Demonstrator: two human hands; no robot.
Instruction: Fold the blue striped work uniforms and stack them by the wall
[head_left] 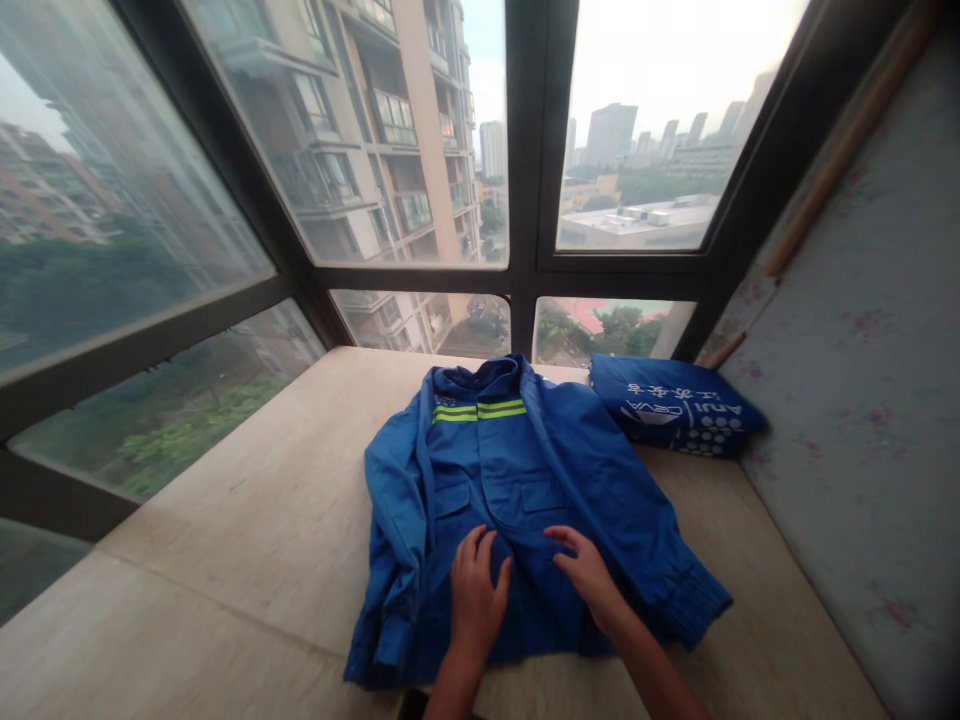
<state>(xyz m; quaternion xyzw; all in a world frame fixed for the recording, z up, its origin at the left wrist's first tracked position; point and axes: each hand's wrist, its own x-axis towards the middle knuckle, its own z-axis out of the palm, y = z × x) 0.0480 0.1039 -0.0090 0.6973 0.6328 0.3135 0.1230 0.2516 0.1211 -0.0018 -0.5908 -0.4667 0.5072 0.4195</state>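
A blue work jacket (pixel 465 465) lies front side up on a pale stone sill, its collar toward the window. Yellow-green reflective stripes cross its chest, and two flap pockets sit below them. The sleeves rest along either side of the body. Over the lower front, left of the middle, is my left hand (pixel 478 590), fingers apart and holding nothing. My right hand (pixel 581 570) is over the jacket to the right of it, with thumb and fingers apart and nothing between them. Whether the fingertips touch the cloth I cannot tell.
A folded blue bundle (pixel 667 405) with white printing lies at the back right, beside the jacket's shoulder. Dark-framed windows (pixel 525 270) rise behind and to the left of the stone sill (pixel 247 510). A flowered wall (pixel 862 400) bounds the right side.
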